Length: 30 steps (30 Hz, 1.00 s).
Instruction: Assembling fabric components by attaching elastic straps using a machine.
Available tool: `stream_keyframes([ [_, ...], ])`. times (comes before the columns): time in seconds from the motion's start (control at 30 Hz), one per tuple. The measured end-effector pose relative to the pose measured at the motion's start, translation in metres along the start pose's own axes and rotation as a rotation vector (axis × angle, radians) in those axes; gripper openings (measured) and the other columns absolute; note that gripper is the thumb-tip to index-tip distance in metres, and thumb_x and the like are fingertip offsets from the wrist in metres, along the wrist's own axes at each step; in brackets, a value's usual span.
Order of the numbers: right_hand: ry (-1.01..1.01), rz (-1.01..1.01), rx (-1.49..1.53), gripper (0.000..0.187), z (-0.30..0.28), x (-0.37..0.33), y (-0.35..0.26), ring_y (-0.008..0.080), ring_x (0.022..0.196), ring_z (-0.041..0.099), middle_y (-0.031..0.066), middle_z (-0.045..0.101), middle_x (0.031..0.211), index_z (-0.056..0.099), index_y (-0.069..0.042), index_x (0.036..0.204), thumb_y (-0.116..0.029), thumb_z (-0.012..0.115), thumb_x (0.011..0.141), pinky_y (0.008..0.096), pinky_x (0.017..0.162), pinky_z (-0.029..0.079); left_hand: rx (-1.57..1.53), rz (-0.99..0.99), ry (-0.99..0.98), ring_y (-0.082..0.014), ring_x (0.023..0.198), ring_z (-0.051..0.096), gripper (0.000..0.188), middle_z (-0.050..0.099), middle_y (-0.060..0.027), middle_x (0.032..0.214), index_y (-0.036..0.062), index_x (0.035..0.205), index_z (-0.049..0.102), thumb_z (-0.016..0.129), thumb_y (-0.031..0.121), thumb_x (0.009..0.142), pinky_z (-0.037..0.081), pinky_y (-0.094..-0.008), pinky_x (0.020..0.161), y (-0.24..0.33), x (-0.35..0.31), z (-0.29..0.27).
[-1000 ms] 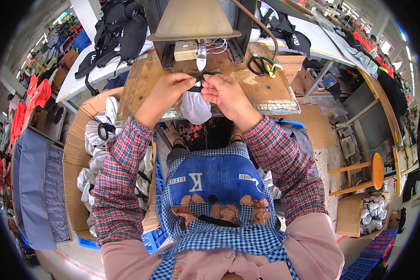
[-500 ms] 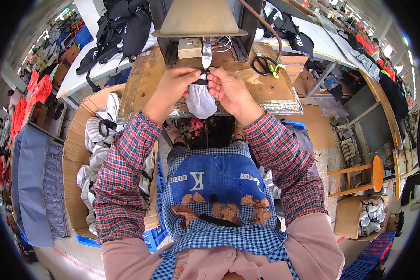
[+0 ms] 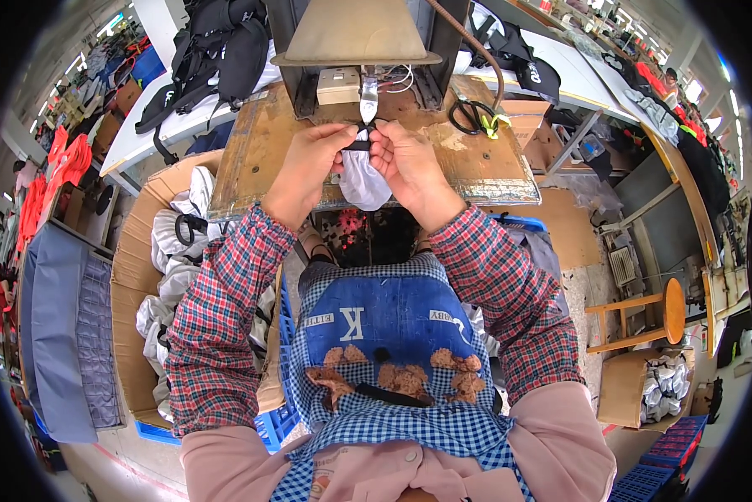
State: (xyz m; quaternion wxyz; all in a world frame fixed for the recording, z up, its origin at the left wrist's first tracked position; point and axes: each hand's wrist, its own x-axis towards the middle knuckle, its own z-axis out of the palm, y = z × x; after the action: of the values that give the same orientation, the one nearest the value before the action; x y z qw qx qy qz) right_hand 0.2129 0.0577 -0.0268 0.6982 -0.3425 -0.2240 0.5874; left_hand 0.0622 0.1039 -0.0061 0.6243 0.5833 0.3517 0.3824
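Both my hands meet under the metal tip of a machine on a worn wooden table. A small white cloth pouch with a black band hangs between them over the table's front edge. My left hand pinches the black band's left end between thumb and fingers. At the right end, my right hand pinches the same band, its other fingers curled beside the cloth. The band's top lies right below the metal tip; whether they touch I cannot tell.
Black-handled scissors with a yellow-green tie lie on the table's right. A cardboard box of white and black pouches stands at my left. Black bags cover a white table behind. A wooden stool lies at the right.
The pouch's lower end has swung slightly to the right. Both hands keep their pinch on the band, shifting only a little.
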Motion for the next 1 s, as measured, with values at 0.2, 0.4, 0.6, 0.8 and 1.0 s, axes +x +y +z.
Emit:
stream_keyframes([
  [0.2,0.023,-0.022,0.014,0.014,0.004,-0.002,0.000,0.0086,0.062,0.055,0.0000,0.061,0.076,0.062,-0.005,0.088,-0.018,0.062,0.091,0.0223,0.056,0.049,-0.078,-0.015,0.016,-0.0048,0.068,0.050,0.026,0.061,0.0041,0.080,0.0041,0.103,0.068,0.067,0.025,0.088,0.043,-0.0216,0.062,-0.005,0.003,-0.003],
  [0.4,0.009,-0.023,0.007,0.014,0.002,-0.002,-0.001,0.0081,0.062,0.055,-0.0004,0.061,0.076,0.061,-0.005,0.089,-0.019,0.061,0.092,0.0218,0.056,0.048,-0.084,-0.034,0.012,-0.0042,0.067,0.048,0.026,0.060,0.0047,0.080,0.0041,0.104,0.068,0.067,0.025,0.088,0.043,-0.0215,0.063,-0.001,0.001,-0.001],
  [0.6,0.030,-0.027,-0.002,0.014,0.003,-0.004,-0.002,0.0078,0.062,0.054,-0.0009,0.060,0.075,0.061,-0.005,0.089,-0.019,0.061,0.092,0.0218,0.055,0.048,-0.088,-0.042,0.008,-0.0042,0.067,0.048,0.026,0.060,0.0044,0.080,0.0038,0.104,0.068,0.067,0.024,0.088,0.043,-0.0208,0.063,0.002,0.000,0.001],
  [0.8,0.017,-0.064,0.014,0.013,0.004,-0.008,-0.008,0.0081,0.063,0.055,-0.0004,0.061,0.077,0.061,-0.007,0.090,-0.020,0.062,0.092,0.0233,0.056,0.048,-0.095,-0.052,-0.012,-0.0043,0.067,0.050,0.024,0.061,0.0041,0.081,0.0041,0.103,0.068,0.066,0.023,0.088,0.043,-0.0207,0.063,-0.001,0.002,-0.005],
  [1.0,-0.186,0.019,-0.296,0.023,-0.020,-0.043,-0.027,0.0094,0.072,0.059,0.0011,0.064,0.083,0.064,-0.005,0.093,-0.028,0.063,0.092,0.0237,0.061,0.049,-0.065,-0.125,-0.170,-0.0036,0.071,0.053,0.026,0.062,0.0051,0.084,0.0062,0.105,0.067,0.063,0.027,0.090,0.042,-0.0199,0.066,-0.004,-0.015,-0.028],
])
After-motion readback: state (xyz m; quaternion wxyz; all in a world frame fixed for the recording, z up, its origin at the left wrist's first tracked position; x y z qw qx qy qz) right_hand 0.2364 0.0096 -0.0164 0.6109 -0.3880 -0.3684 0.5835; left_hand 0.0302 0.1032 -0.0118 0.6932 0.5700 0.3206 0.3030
